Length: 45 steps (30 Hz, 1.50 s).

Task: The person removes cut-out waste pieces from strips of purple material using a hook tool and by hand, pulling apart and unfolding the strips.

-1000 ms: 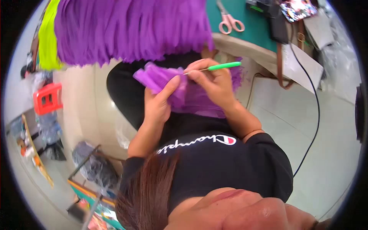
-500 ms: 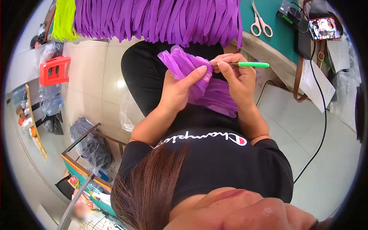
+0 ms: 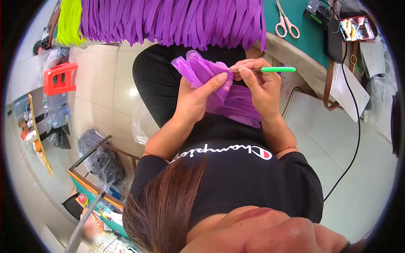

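Fabric (image 3: 200, 76), purple and sheer, is located above the lap (image 3: 154, 80), gathered in the left hand, between the two hands. More purple fabric spreads across the lap below the hands; whether it joins the gathered part cannot be determined.

Floor (image 3: 325, 139): pale tiles extend on both sides of the seated person.

Table (image 3: 303, 52): green top, positioned forward and to the right.

Purple strips (image 3: 168, 21): a dense row extends along the front of the work area. The loose ends face the person, just beyond the gathered fabric.

Stool (image 3: 60, 79): red, positioned to the left, well apart from the hands.

Lime strips (image 3: 70, 21): positioned beside the left end of the purple row.

Left hand (image 3: 194, 99): the grip is narrow. The thumb lies along the top of the fabric and clamps the folds against the fingers beneath.

Right hand (image 3: 266, 89): the grip is narrow. Thumb and fingers pinch the tool.

Scissors (image 3: 287, 27): placed on the table, pale pink handles toward the person, blades directed forward.

Phone (image 3: 357, 28): positioned to the right of the scissors, screen lit.

Tool (image 3: 278, 69): the green handle points right. The thin metal shaft (image 3: 235, 71) points left and meets the fabric near the left thumb. Whether the tip pierces the fabric cannot be determined.
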Available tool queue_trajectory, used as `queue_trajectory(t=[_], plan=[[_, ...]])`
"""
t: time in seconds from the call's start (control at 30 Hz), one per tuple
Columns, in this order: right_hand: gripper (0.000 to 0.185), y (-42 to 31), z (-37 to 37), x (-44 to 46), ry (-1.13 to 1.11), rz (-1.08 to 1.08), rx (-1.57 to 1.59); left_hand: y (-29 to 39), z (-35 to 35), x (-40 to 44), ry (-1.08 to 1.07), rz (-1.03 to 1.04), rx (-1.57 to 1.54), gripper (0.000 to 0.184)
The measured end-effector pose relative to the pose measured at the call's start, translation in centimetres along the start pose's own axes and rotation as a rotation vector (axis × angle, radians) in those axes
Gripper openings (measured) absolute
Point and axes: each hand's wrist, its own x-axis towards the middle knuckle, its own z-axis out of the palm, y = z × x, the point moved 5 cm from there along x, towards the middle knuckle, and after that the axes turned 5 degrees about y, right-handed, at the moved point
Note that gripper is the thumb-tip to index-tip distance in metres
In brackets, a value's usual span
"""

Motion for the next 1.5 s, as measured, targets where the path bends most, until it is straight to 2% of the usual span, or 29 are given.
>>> queue_trajectory(t=[0.37,0.47,0.67,0.7,0.77,0.8,0.83,0.9,0.93,1.03,1.07,1.1,1.17,1.23,1.27,1.3,1.37,1.5], plan=[[0.010,-0.1,-0.1,-0.2,0.029,-0.004,-0.020,0.4,0.4,-0.3,-0.026,0.008,0.023,0.019],[0.006,-1.1,0.2,-0.1,-0.018,-0.303,-0.364,0.5,0.4,-0.2,-0.052,0.038,0.052,0.020],[0.003,-2.7,-1.3,1.3,0.136,-0.537,-0.470,0.7,0.1,-2.0,-0.247,-0.346,0.086,0.030],[0.003,-3.0,-2.0,1.8,0.162,-0.584,-0.465,0.8,0.1,-2.8,-0.331,-0.373,0.149,0.032],[0.004,-5.0,-3.7,2.7,0.341,-0.648,-0.657,1.0,-0.3,-4.3,-0.499,-0.430,0.272,0.034],[0.005,-5.2,-5.4,3.9,0.407,-0.694,-0.582,1.2,-0.3,-5.1,-0.685,-0.557,0.284,0.035],[0.006,-5.7,-6.5,4.8,0.471,-0.741,-0.507,1.3,0.4,-5.6,-1.008,-0.556,0.347,0.034],[0.006,-7.0,-7.5,5.7,0.519,-0.655,-0.419,1.3,0.3,-5.9,-1.102,-0.452,0.366,0.029],[0.007,-7.4,-7.8,5.9,0.540,-0.612,-0.373,0.9,-0.3,-5.4,-0.942,-0.406,0.348,0.027],[0.010,-6.0,-7.2,6.6,0.110,-0.395,-0.272,0.2,-2.0,-4.2,-0.399,-0.255,0.210,0.021],[0.012,-5.2,-6.1,6.3,-0.067,-0.336,-0.099,0.3,-1.9,-3.4,-0.213,-0.124,0.205,0.021],[0.011,-4.9,-5.3,5.6,-0.019,-0.271,-0.164,0.8,-2.1,-2.5,-0.025,0.007,0.198,0.021],[0.009,-4.3,-3.8,3.5,0.068,-0.138,-0.293,1.5,-1.6,-1.6,-0.028,-0.041,0.109,0.017],[0.007,-3.5,-1.5,1.9,0.033,-0.237,-0.350,0.8,-2.0,-0.7,0.038,0.038,0.043,0.016],[0.007,-3.7,0.6,0.6,-0.043,-0.506,-0.465,0.8,-1.8,-0.7,0.066,0.060,0.033,0.016],[0.013,-3.6,1.3,0.0,-0.105,-0.665,-0.523,0.9,-1.5,-0.7,0.086,0.082,0.022,0.016],[0.019,-3.4,2.5,-0.7,-0.117,-0.827,-0.575,1.1,-1.1,-0.7,0.086,0.084,0.019,0.015],[0.024,-3.0,3.1,-1.1,-0.103,-0.896,-0.621,1.3,-1.1,-0.7,0.085,0.109,0.004,0.014]])
